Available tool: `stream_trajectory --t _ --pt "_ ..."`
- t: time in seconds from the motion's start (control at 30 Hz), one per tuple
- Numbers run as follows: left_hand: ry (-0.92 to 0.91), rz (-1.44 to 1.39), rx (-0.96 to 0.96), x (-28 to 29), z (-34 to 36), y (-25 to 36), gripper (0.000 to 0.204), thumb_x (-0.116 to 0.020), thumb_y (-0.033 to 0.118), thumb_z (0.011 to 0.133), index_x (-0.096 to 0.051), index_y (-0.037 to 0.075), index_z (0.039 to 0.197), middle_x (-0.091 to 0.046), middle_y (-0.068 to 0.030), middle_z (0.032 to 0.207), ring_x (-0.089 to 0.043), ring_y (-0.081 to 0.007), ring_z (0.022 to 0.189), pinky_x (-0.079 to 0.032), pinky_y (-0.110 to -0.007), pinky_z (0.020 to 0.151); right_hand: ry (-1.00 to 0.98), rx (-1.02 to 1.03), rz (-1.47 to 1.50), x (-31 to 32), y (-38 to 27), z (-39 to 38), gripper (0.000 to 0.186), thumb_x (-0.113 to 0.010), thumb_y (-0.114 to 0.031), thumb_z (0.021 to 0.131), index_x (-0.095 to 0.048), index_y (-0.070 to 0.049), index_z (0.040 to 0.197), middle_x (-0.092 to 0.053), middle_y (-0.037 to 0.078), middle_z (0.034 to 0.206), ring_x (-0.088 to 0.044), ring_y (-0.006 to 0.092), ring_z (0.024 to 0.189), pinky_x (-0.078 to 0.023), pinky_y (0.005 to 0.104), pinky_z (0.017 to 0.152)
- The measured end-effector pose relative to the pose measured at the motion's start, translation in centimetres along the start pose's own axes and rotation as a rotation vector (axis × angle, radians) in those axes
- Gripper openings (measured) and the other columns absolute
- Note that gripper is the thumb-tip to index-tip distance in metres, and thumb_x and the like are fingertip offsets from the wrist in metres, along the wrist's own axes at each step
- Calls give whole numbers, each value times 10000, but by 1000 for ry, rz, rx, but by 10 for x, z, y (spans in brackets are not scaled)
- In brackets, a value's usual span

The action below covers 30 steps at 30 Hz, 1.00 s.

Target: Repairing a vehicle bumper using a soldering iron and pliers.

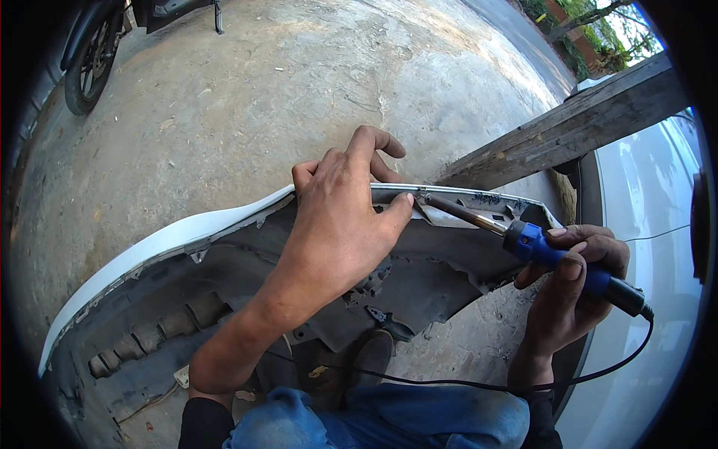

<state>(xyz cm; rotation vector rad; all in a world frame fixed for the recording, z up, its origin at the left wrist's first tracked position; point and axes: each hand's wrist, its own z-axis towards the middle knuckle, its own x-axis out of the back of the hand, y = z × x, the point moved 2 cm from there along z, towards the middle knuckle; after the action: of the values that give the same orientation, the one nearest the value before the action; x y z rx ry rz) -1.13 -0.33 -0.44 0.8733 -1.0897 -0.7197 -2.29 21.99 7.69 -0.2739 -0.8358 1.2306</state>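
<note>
My left hand [344, 217] grips the upper edge of a white plastic car bumper [157, 243], its thumb against the inner lip and its fingers curled over the rim. My right hand [568, 277] holds a blue-handled soldering iron [535, 243] with a black cord; the metal tip meets the lip just right of my left thumb, where dark rough marks run along the plastic. The bumper's dark grey inner side faces up. Dark-handled pliers [393, 325] lie lower in the middle, beside my shoe.
A weathered wooden beam [568, 123] slants across the upper right, beside a white car body [636, 314]. A motorbike's wheel [93, 67] stands at the upper left on the concrete ground [224, 112]. Trees and a road show at the top right. My jeans-covered knees fill the bottom.
</note>
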Motion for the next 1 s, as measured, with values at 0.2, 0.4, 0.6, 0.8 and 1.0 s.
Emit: stream_trajectory --t 0.2,0.4,0.6,0.8,1.0 --pt "11 -3 -7 0 1 -1 412 -743 181 827 -566 86 1187 -659 -39 942 -642 -180 950 -271 -358 1058 47 129 -75 8 6 0 363 -697 -371 946 -537 -51 1008 -614 123 921 -677 166 704 -589 243 507" --pt "5 6 -5 -1 1 -1 418 -745 176 823 -564 84 1188 -659 -38 945 -641 -175 950 -276 -356 1051 20 34 20 0 3 1 350 -692 -367 950 -538 -59 1007 -619 123 931 -677 157 696 -596 241 540" --pt "10 4 -3 -1 1 -2 419 -745 172 818 -565 87 1187 -662 -37 950 -646 -173 937 -276 -356 1052 7 17 26 -3 -1 2 359 -700 -371 946 -534 -56 995 -623 127 930 -666 165 726 -579 230 551" --pt "7 -6 -1 -1 0 -1 411 -749 169 817 -568 90 1177 -660 -36 940 -645 -172 933 -275 -359 1053 -12 7 -13 -1 -3 3 363 -713 -384 936 -543 -68 987 -636 130 938 -668 163 764 -587 281 662" --pt "21 -1 -9 -2 1 -1 412 -750 167 817 -566 89 1178 -656 -35 937 -645 -174 931 -275 -361 1053 -16 12 -40 -3 -8 4 344 -725 -367 930 -554 -72 975 -646 120 928 -678 168 788 -583 322 741"
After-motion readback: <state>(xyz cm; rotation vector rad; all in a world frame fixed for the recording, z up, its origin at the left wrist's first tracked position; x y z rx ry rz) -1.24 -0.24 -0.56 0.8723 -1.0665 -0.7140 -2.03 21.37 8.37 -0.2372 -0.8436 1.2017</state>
